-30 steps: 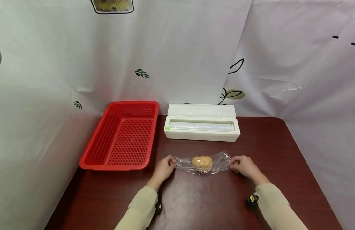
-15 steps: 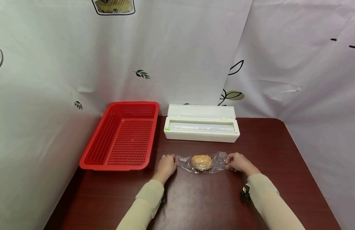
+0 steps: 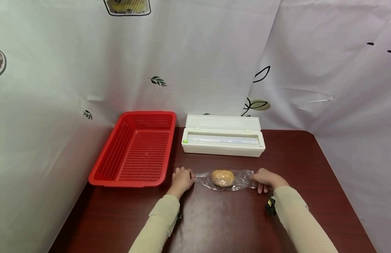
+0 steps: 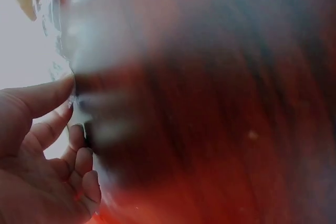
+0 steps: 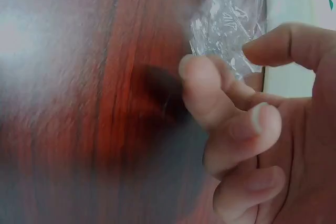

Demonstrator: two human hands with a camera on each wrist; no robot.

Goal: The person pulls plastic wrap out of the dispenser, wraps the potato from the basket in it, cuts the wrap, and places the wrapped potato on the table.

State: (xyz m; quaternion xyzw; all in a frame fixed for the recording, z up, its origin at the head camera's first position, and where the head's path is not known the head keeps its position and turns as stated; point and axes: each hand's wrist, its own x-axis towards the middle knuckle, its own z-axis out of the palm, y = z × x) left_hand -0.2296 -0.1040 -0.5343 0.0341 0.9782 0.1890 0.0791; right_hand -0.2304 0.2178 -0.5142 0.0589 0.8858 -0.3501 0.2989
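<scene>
A golden-brown bread roll (image 3: 223,178) lies mid-table, wrapped in clear plastic wrap (image 3: 204,180) whose loose ends stretch out to both sides. At the left end, my left hand (image 3: 183,180) pinches the film; the left wrist view shows the thumb and index finger of this hand (image 4: 42,145) meeting on its edge. My right hand (image 3: 267,178) is at the other end, fingertips overlapping the wrap. Seen from the right wrist, that hand (image 5: 257,124) has its thumb apart from its loosely bent fingers, and the crinkled wrap (image 5: 228,19) shows beyond them.
Behind the roll stands a white wrap dispenser box (image 3: 223,150), lid raised, with a roll of film (image 3: 222,139) inside. A red plastic basket (image 3: 165,165) sits at the back left. A light printed curtain (image 3: 198,59) surrounds the dark wooden table (image 3: 220,225).
My right hand shifted inward, then back a little to the right, its thumb and fingers parting from the film's end. My left hand moved slightly right and still pinches the film.
</scene>
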